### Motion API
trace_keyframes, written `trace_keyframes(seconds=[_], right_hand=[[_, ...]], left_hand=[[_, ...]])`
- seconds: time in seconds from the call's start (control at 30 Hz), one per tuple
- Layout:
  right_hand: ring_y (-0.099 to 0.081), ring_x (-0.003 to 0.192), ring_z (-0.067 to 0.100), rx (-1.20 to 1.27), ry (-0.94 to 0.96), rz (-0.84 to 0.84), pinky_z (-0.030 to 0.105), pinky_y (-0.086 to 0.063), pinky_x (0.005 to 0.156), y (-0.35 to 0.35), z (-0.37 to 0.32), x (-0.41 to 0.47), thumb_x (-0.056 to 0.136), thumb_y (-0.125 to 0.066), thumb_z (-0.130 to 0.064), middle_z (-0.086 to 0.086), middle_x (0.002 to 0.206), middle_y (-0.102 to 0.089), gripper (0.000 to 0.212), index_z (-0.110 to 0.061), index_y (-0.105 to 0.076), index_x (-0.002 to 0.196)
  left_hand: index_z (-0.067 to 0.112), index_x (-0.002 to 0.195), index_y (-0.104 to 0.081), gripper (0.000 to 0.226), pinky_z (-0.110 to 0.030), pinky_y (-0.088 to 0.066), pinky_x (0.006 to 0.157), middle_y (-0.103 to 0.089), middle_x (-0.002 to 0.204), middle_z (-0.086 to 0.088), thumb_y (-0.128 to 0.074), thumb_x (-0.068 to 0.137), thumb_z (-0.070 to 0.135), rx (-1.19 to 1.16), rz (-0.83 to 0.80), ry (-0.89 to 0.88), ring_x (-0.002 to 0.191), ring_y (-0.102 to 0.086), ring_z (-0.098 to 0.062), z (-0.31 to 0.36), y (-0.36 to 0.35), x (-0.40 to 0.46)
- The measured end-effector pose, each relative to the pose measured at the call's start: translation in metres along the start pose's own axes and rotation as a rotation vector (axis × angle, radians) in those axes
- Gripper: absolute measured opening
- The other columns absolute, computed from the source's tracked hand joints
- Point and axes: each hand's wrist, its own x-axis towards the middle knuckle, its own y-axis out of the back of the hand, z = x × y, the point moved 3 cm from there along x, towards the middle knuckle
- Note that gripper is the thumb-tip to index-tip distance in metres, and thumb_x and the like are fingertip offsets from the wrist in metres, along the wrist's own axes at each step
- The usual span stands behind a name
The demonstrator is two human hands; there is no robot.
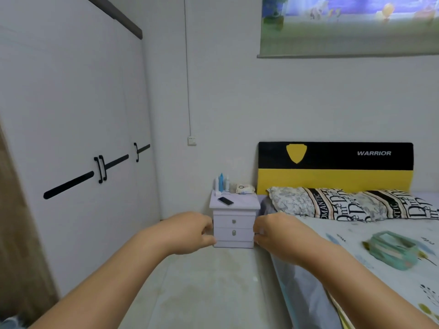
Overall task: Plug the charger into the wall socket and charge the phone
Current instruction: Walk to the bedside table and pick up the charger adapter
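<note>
A dark phone [225, 201] lies flat on top of a small white nightstand [234, 238] against the far wall. A white wall socket [192, 140] is mounted above and to the left of it. A small white block that may be the charger [217, 193] stands at the nightstand's back left corner. My left hand [190, 232] and my right hand [273, 233] are stretched forward, fingers curled, well short of the nightstand. I see nothing in either hand.
A white wardrobe [78, 138] with black handles lines the left side. The bed [380, 245] with pillows and a green pouch [392, 249] fills the right. Bottles [222, 182] and a tissue pack [244, 188] stand at the nightstand's back. A floor aisle runs between.
</note>
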Motion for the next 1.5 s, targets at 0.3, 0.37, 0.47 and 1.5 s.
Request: trace_keyframes(seconds=[0.3, 0.37, 0.47, 1.5], right_hand=[[-0.06, 0.099, 0.029, 0.035, 0.023, 0.021, 0.035, -0.052, 0.081, -0.026, 0.043, 0.125, 0.091, -0.046, -0.026, 0.009, 0.109, -0.067, 0.026, -0.015, -0.06, 0.109], [-0.06, 0.101, 0.029, 0.049, 0.036, 0.012, 0.034, -0.05, 0.081, -0.037, 0.05, 0.154, 0.091, -0.046, -0.027, 0.008, 0.11, -0.066, 0.026, -0.017, -0.059, 0.111], [-0.06, 0.1, 0.028, 0.04, 0.039, 0.006, 0.034, -0.051, 0.08, -0.053, 0.062, 0.198, 0.091, -0.046, -0.027, 0.008, 0.108, -0.067, 0.025, -0.016, -0.06, 0.108], [-0.058, 0.105, 0.027, 0.03, -0.041, -0.215, 0.036, -0.051, 0.085, -0.131, 0.254, 0.601, 0.092, -0.045, -0.023, 0.01, 0.116, -0.063, 0.028, -0.012, -0.056, 0.116]], left_hand=[[0.021, 0.117, -0.052, 0.036, -0.03, -0.046, 0.085, -0.062, 0.115, 0.001, -0.047, 0.087, 0.04, -0.048, 0.072, 0.002, 0.098, -0.056, -0.016, -0.034, 0.002, 0.117], [0.022, 0.119, -0.051, 0.037, -0.03, -0.045, 0.086, -0.061, 0.117, 0.001, -0.047, 0.087, 0.04, -0.046, 0.072, 0.014, 0.101, -0.056, -0.017, -0.049, 0.001, 0.145], [0.023, 0.117, -0.052, 0.037, -0.029, -0.045, 0.086, -0.06, 0.118, 0.002, -0.048, 0.086, 0.041, -0.04, 0.025, 0.019, 0.102, -0.056, -0.016, -0.072, -0.004, 0.188], [0.018, 0.098, -0.057, 0.026, -0.029, -0.042, 0.078, -0.057, 0.093, -0.001, -0.05, 0.085, 0.039, -0.055, -0.111, 0.025, 0.083, -0.048, -0.015, -0.163, -0.011, 0.657]])
